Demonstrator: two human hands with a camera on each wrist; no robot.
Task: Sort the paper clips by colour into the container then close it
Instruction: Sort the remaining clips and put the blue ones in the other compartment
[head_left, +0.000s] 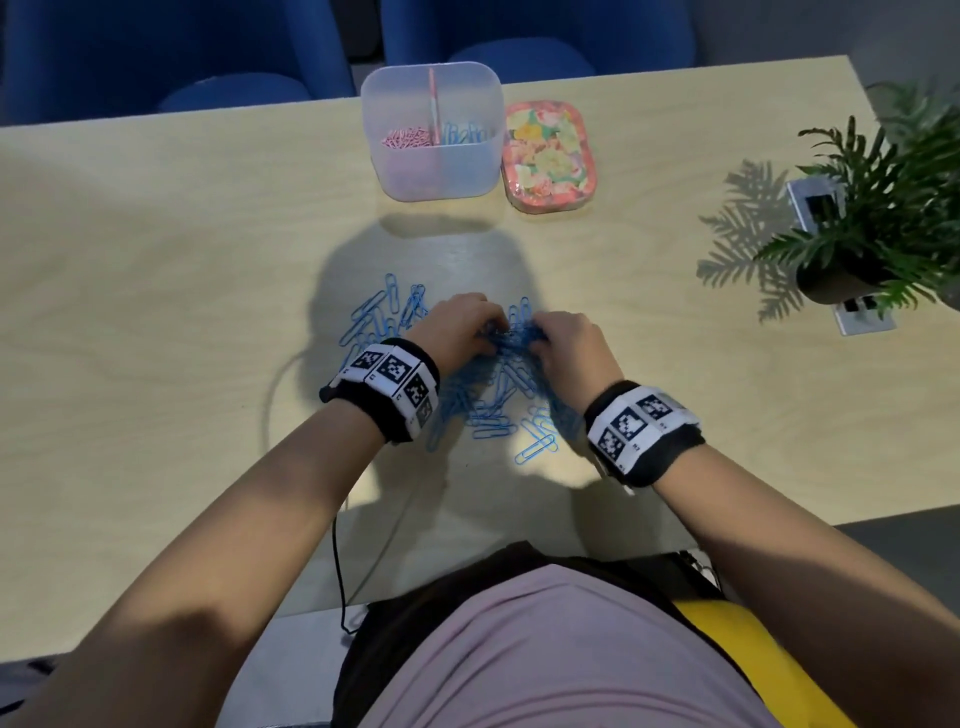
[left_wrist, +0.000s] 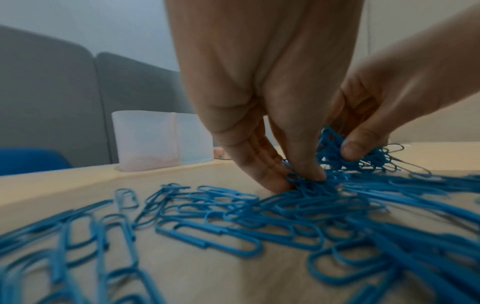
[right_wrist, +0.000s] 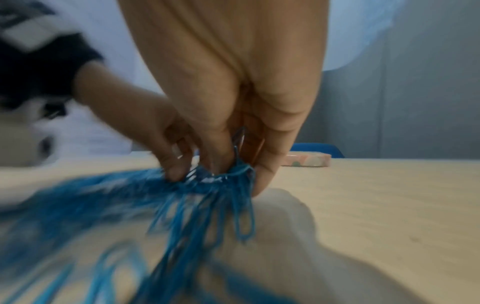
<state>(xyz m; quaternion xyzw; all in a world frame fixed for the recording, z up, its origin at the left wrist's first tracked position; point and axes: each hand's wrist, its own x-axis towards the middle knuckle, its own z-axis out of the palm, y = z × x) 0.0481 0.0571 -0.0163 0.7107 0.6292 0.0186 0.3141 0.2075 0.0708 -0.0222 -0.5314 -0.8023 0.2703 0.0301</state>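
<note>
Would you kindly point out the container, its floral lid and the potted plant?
container (head_left: 434, 171): head view, front wall.
floral lid (head_left: 548, 150): head view, patterned top.
potted plant (head_left: 836, 283): head view, dark pot.

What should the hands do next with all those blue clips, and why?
Probably lift the bunch of blue paper clips that the left hand and right hand pinch together, and carry it to the container. Its right compartment already holds blue clips, the left pink, and only blue ones remain on the table.
</note>
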